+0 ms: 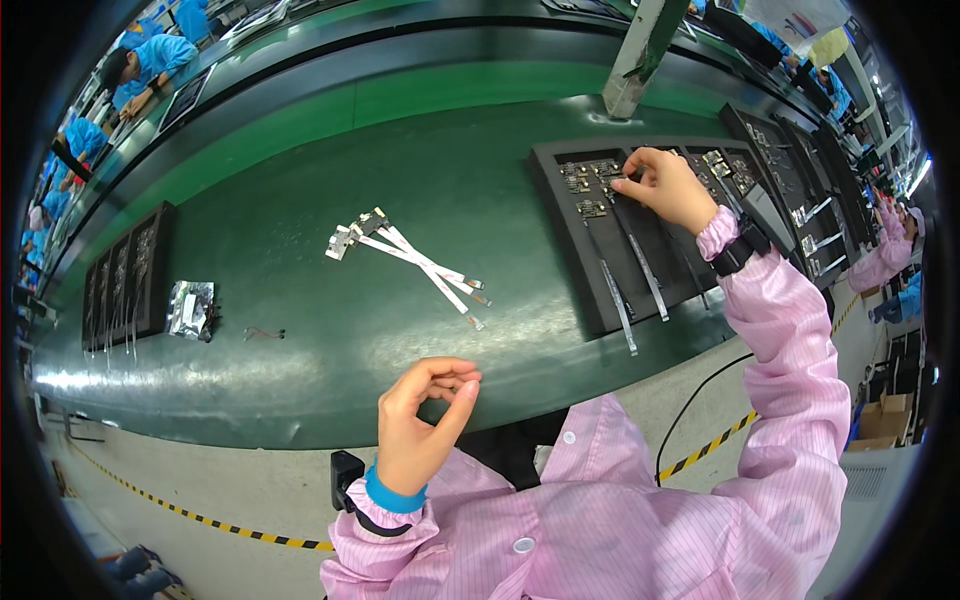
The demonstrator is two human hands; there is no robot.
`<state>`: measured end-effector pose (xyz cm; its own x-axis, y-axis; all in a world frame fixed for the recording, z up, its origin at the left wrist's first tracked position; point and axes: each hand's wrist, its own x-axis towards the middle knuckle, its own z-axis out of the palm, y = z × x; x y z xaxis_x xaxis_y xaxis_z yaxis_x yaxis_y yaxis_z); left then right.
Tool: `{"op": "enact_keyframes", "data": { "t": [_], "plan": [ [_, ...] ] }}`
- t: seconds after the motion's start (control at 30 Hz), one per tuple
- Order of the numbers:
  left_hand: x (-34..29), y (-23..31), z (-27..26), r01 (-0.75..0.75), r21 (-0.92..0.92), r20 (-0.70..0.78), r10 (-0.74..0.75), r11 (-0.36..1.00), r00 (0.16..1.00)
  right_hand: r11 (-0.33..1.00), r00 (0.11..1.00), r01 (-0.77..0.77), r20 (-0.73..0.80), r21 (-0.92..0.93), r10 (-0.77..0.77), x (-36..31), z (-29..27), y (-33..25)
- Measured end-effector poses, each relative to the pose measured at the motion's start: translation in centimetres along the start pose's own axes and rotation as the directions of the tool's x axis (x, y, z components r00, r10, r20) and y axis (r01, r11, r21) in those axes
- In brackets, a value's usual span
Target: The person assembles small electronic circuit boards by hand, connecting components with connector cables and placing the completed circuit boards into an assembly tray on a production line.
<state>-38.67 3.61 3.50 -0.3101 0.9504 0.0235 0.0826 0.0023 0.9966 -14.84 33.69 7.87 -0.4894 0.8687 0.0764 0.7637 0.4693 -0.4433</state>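
Note:
My right hand [672, 188] reaches over a black foam tray [560, 240] at the right of the table. Its thumb and forefinger pinch the edge of a small circuit board [608, 192], partly hidden by the fingertips; a flat cable runs from it toward me. Other small circuit boards [591, 208] lie in the same tray. Above the table's near edge is my left hand [425, 425], fingers loosely curled and thumb apart, holding nothing. Farther off, mid-table, several circuit boards with white ribbon cables [420, 262] lie crossed in a loose pile.
A second black tray [165, 270] with cabled parts stands at the far left, beside a silver bag [191, 308] and a thin wire [265, 333]. More dark trays [790, 160] lie at the right. A metal post [640, 65] rises behind. People in blue [160, 60] work across the line.

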Motion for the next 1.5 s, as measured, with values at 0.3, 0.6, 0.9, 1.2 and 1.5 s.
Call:
{"op": "enact_keyframes", "data": {
  "t": [0.3,0.6,0.9,1.2,1.5],
  "plan": [
    [-0.3,0.7,-4.4,-0.133,0.397,-0.126,0.197,0.908,0.972,0.757,0.962,0.183,-0.044,-0.627,-0.269,-2.7,-2.0,-4.7],
    [0.8,-3.8,-18.8,0.166,0.758,-0.535,0.455,0.631,0.712,0.874,0.919,0.391,0.079,-0.287,-0.385,-2.2,-1.8,-12.0],
    [2.4,-3.1,-18.9,0.025,0.871,-0.299,0.489,0.490,0.819,0.745,0.783,0.618,0.285,-0.250,-0.553,-1.8,4.3,-21.8],
    [3.2,-2.9,-15.1,-0.103,0.843,-0.219,0.512,0.529,0.831,0.930,0.927,0.344,0.201,-0.127,-0.316,3.7,11.7,-21.0],
    [2.5,-1.8,-12.6,-0.212,0.725,-0.238,0.527,0.655,0.816,0.976,0.950,0.216,0.226,0.031,-0.217,4.1,13.1,-20.4]
  ]
}}
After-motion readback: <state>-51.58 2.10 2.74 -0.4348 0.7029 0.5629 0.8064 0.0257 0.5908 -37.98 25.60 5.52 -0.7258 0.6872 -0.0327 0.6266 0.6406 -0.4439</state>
